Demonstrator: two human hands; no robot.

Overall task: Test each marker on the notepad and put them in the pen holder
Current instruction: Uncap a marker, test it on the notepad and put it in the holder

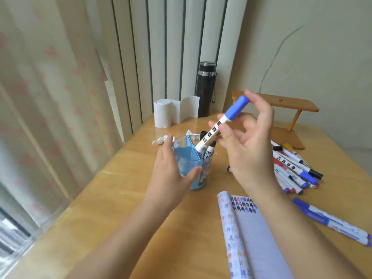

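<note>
- Head view, centre of the frame: my right hand (pixel 247 146) pinches a blue-capped marker (pixel 231 113) between thumb and fingers partway up its white barrel, with the other fingers loosely raised near the cap.
- That marker is tilted, cap up and to the right, and its lower end sits inside the rim of the blue translucent pen holder (pixel 181 158).
- My left hand (pixel 171 170) is spread, with the fingers fairly straight along the holder's left side and the thumb against its near wall.
- A black-capped marker (pixel 211 147) already stands in the holder, just beside the one I hold.
- Lower right of centre, the notepad (pixel 259 238) lies open on the wooden table (pixel 120 198), with blue, red and black test scribbles (pixel 243 205) along the top of its page.
- At the right edge, a pile of markers (pixel 291 170) lies on the table, and two blue markers (pixel 332 220) lie side by side below it.
- Upper centre holds a toilet paper roll (pixel 163 113), a black flask (pixel 205 87) and a small wooden shelf (pixel 285 105).
- Crumpled tissue (pixel 161 140) lies just behind the holder.
</note>
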